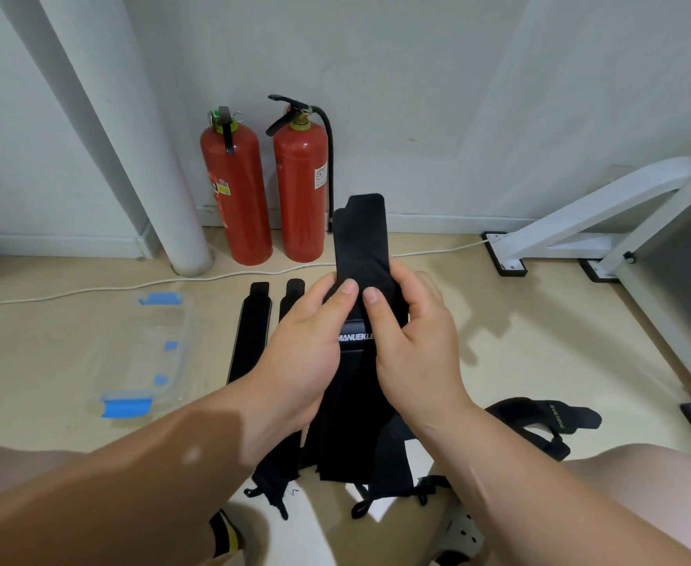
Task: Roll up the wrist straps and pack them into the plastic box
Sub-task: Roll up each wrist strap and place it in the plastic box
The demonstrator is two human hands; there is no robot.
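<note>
Early stage of the task, head view. The held straps (362, 239), black and seemingly two laid together, are gripped in the air above the floor (519, 341) in front of the seated person. The left hand (307, 341) and the right hand (417, 341) both close round them, thumbs pressed on the front face just above a white printed label and fingers curled behind. The upper end stands flat and unrolled above the thumbs. The lower ends hang loose between the knees down to the floor. No roll has been started that can be seen.

Just left of the hands, two flat straps (252, 328) lie side by side on the floor, lengthwise away from the person and unrolled. A further strap (547, 422) lies crumpled near the right knee. The plastic box (186, 341), clear with blue clips (127, 408) at its near and far ends, sits on the floor well to the left of the flat straps. No strap shows inside it, and whether its lid is on cannot be told.

Judged from this, nothing is packed: every visible strap remains to be rolled and placed in the box.

Background: two red fire extinguishers (235, 189) against the wall, a white cable (90, 290) along the floor.
</note>
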